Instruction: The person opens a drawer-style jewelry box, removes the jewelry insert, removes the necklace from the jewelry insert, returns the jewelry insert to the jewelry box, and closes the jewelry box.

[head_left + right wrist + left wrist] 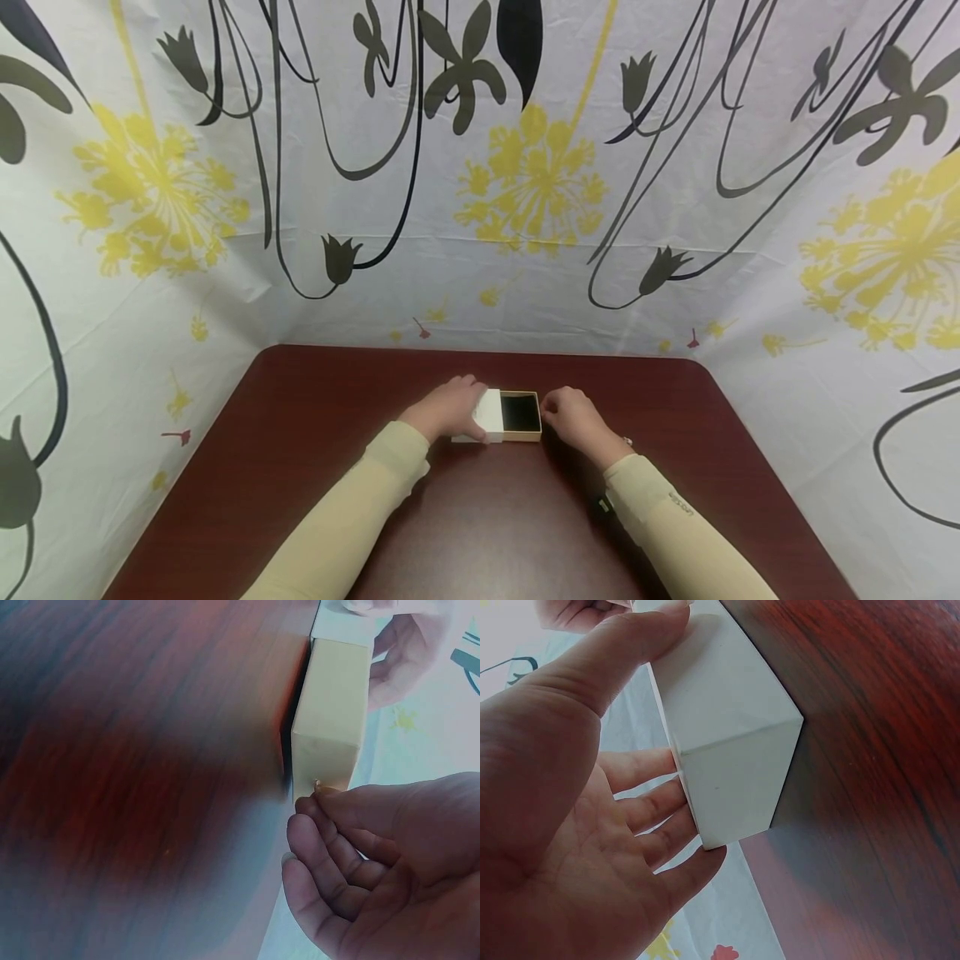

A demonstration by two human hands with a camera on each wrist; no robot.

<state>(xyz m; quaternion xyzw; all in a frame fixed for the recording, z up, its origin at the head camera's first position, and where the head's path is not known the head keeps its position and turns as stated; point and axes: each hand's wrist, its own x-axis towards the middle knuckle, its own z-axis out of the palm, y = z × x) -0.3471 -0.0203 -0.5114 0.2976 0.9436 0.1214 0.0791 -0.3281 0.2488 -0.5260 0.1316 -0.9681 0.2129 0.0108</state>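
On the dark red table lies a drawer-style box: a white sleeve (491, 417) with a tan inner drawer (522, 437) partly slid out to the right. The drawer's inside looks black from the head view. My left hand (447, 407) holds the white sleeve, thumb on one face and fingers along the opposite side, as the left wrist view shows. At the drawer's right end, my right hand (577, 421) pinches a small pull tab (316, 785) between thumb and forefinger. Its other fingers are curled beside the box. Most of the tab is hidden by the fingertips.
The dark red wooden table (322, 475) extends around the box on all sides. White cloth (420, 208) with yellow, grey and black plant prints hangs behind the table and along both sides.
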